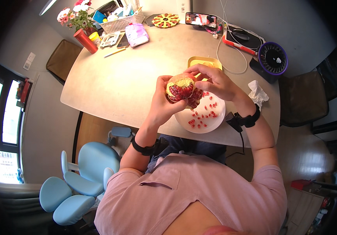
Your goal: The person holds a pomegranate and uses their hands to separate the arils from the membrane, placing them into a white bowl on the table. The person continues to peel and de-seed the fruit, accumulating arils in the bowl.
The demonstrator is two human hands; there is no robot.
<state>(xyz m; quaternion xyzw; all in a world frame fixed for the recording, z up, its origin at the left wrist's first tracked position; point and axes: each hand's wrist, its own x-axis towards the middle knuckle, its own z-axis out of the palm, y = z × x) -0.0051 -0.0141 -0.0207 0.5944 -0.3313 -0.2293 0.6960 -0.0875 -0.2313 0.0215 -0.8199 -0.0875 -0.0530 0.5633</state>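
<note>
A partly peeled pomegranate (181,91), its dark red arils and pale yellow pith exposed, is held up over a white plate (214,124). My left hand (163,101) grips it from the left and below, with the thumb across its lower front. On its right side, my right hand (217,83) has thumb and fingertips against the fruit. Loose red arils (213,114) lie scattered on the plate, whose far part is hidden by the fruit and hands. Just behind stands a yellow tray (205,58) with yellowish pieces in it, partly covered by my right hand.
A crumpled tissue (258,93) lies to the right, near a black round-topped device (272,58) with a purple rim. White cables (241,72) loop by a propped phone (201,20). Back left are a red bottle (85,41), a pencil (114,53) and a basket (121,24).
</note>
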